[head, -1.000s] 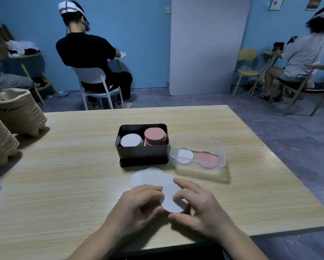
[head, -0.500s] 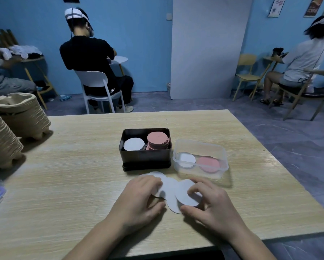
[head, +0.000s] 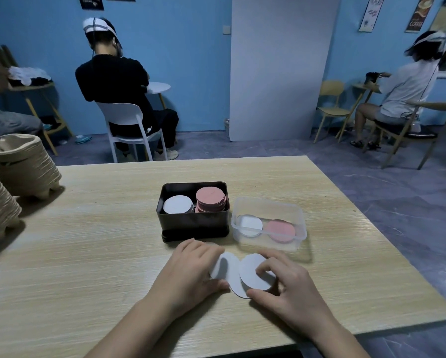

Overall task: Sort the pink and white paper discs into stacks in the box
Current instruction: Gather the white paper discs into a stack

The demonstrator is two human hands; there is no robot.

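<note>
Discs point(head: 232, 273) of white paper lie fanned on the table point(head: 87, 254) just before the dark box point(head: 193, 223). My right hand point(head: 286, 285) pinches the top disc by its rim, fingers point(head: 264, 266) closed on it; my left hand point(head: 190, 272) lies flat on the rest, fingers together. They look thin, light and slippery, so I'd lift by the edge.

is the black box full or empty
Partly filled: the black box holds a white stack and a taller pink stack rising near its rim.
</note>
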